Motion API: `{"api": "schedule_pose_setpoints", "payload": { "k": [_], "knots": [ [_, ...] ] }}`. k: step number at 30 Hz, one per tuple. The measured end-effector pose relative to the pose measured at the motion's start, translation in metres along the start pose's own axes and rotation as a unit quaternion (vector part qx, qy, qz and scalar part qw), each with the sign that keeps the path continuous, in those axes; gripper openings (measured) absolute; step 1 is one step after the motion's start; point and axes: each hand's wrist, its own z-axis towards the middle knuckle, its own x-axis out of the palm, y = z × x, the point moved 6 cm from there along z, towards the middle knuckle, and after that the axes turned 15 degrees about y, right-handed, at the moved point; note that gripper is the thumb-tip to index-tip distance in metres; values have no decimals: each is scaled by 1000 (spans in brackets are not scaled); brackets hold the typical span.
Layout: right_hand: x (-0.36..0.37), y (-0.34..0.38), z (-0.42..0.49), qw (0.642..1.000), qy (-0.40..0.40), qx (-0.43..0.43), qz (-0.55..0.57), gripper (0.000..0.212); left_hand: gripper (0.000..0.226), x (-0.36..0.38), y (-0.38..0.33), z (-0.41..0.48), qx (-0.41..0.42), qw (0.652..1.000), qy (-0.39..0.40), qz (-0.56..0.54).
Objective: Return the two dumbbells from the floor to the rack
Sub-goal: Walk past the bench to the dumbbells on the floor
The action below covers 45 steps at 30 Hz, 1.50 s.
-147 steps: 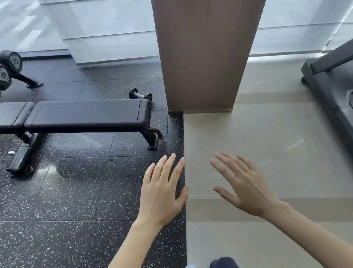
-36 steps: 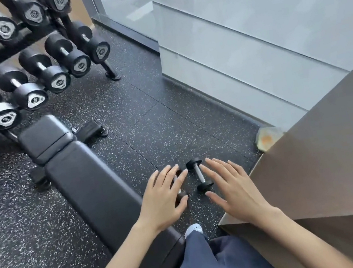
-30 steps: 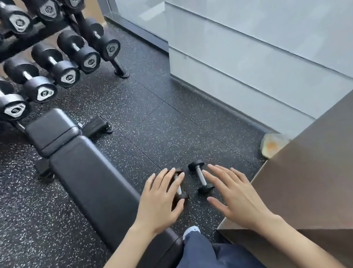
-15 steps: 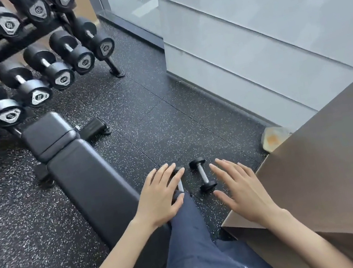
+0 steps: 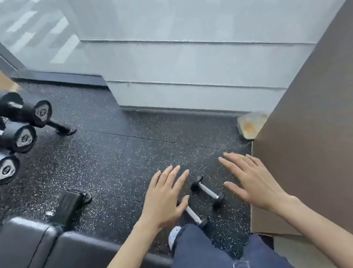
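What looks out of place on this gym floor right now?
Two small dumbbells, one beside the other, lie loose on the floor near the bench, while the rest sit on the rack. A stained floor patch shows by the wall corner.

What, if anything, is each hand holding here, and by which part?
Nothing is held. The left hand and right hand are both open with fingers spread, above the two small dumbbells, which lie on the floor.
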Motion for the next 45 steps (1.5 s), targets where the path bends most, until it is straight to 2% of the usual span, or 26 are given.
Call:
{"api": "schedule_pose_setpoints", "payload": {
  "k": [6, 11, 20, 30, 36, 41, 45],
  "knots": [
    [-2, 30, 22, 997, -21, 76, 8, 57, 62, -12, 54, 12, 89, 995, 8, 36],
    [-1, 39, 21, 994, -18, 109, 22, 57, 61, -13, 68, 19, 128, 991, 18, 39],
    [-9, 22, 25, 992, -4, 123, 27, 56, 62, -12, 59, 37, 135, 990, 33, 37],
    [-10, -17, 26, 995, -5, 92, 42, 57, 61, -24, 17, 72, 136, 989, 25, 56],
    [4, -31, 22, 991, 6, 116, 70, 57, 61, -17, 20, 85, 157, 983, 60, 70],
    [20, -29, 23, 982, -8, 164, 96, 57, 60, -10, 33, 108, 202, 972, 80, 83],
    [32, -18, 38, 971, -12, 213, 110, 58, 58, -8, 42, 127, 287, 948, 103, 87]
  ]
}}
